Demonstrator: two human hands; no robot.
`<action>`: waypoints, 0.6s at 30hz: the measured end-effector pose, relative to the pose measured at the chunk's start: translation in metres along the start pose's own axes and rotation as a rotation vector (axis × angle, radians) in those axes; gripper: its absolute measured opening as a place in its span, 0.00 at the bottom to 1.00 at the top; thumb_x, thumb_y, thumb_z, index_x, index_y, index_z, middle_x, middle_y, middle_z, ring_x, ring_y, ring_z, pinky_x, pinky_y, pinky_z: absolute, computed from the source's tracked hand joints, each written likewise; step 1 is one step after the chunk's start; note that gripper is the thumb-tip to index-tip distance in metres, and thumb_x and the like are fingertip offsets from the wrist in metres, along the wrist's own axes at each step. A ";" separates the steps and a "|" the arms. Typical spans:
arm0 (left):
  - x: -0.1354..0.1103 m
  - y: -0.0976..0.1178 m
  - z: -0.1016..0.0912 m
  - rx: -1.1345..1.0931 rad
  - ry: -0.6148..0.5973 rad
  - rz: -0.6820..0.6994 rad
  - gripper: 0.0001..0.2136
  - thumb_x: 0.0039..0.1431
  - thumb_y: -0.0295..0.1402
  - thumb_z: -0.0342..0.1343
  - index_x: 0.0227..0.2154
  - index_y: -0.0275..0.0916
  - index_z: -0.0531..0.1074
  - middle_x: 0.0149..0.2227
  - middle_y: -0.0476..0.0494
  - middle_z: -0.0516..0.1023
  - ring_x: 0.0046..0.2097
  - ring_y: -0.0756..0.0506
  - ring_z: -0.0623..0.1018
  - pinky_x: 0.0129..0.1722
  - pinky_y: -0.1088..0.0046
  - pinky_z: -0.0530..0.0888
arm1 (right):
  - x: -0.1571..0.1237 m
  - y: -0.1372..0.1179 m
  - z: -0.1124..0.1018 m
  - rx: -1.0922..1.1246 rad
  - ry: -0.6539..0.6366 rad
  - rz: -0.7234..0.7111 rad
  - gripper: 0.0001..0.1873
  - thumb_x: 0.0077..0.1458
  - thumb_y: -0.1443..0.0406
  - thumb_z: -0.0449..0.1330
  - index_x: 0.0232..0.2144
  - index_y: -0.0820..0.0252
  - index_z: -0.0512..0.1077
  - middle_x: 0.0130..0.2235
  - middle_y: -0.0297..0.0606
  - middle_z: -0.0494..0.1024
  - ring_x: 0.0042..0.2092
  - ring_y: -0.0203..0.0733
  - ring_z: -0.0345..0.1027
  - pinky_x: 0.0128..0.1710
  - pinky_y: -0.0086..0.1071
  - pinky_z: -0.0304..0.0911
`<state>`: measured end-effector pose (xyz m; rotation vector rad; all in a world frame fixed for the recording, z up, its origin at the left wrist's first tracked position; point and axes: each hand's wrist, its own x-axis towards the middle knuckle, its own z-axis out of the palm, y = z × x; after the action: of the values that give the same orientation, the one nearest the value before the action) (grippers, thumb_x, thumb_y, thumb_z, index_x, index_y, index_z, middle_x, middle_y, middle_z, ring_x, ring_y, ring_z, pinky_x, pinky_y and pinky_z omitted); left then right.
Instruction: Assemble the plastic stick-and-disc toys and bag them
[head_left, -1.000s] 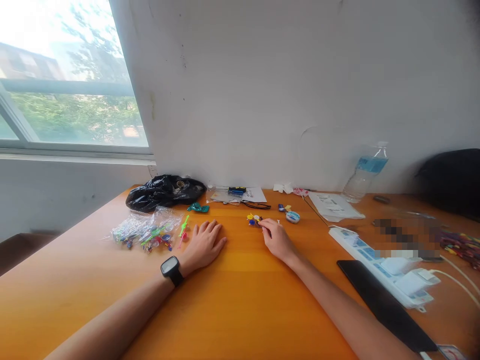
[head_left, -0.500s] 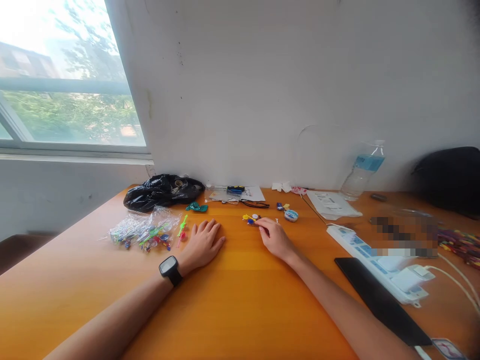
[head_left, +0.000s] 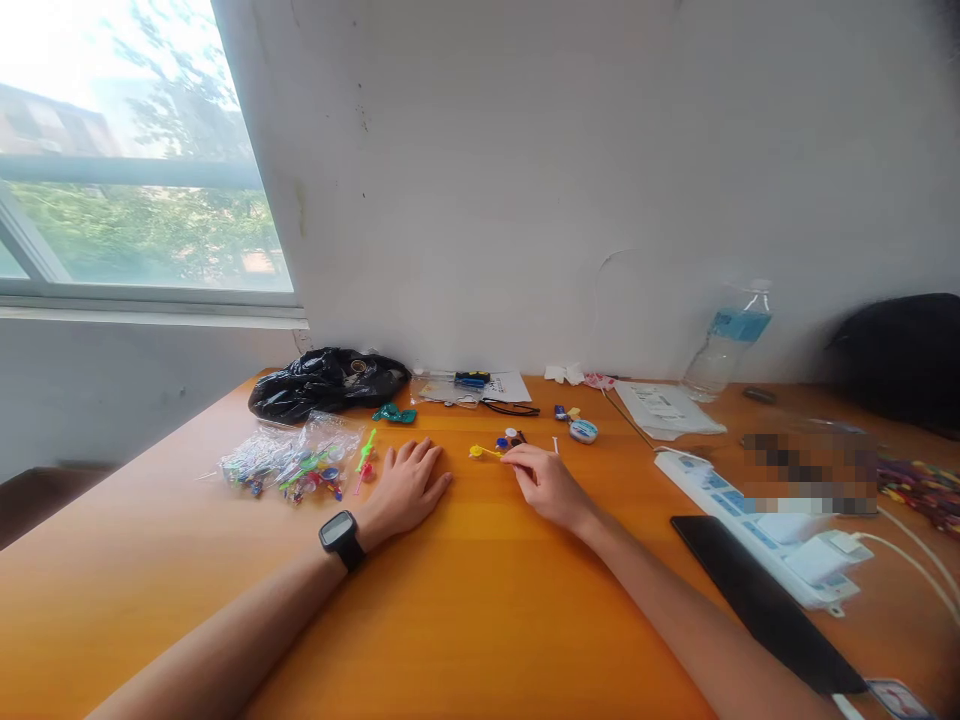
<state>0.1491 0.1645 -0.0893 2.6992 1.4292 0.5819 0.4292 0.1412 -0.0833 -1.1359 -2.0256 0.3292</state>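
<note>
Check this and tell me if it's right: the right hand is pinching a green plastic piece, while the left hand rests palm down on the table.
The colour is wrong: the head view shows the right hand pinching a yellow plastic piece, while the left hand rests palm down on the table.

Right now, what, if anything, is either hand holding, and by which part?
The right hand pinches the yellow piece by its thin stem; the left hand holds nothing.
</note>
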 end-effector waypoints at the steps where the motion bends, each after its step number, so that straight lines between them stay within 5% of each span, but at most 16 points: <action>1: 0.000 0.000 -0.001 -0.010 -0.001 0.004 0.16 0.73 0.45 0.46 0.54 0.44 0.69 0.58 0.37 0.74 0.60 0.33 0.71 0.60 0.49 0.65 | -0.001 -0.001 -0.001 0.000 -0.005 -0.003 0.17 0.61 0.74 0.53 0.41 0.58 0.81 0.45 0.43 0.83 0.47 0.47 0.78 0.50 0.38 0.72; 18: -0.002 0.013 -0.010 -0.171 0.002 0.199 0.17 0.72 0.39 0.48 0.60 0.47 0.69 0.57 0.38 0.76 0.61 0.36 0.72 0.64 0.52 0.69 | -0.006 -0.009 0.000 0.040 -0.011 -0.024 0.17 0.64 0.72 0.53 0.46 0.57 0.79 0.48 0.45 0.81 0.50 0.47 0.77 0.54 0.40 0.72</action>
<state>0.1550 0.1538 -0.0785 2.7201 1.0637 0.6837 0.4257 0.1312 -0.0818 -1.0864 -2.0318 0.3636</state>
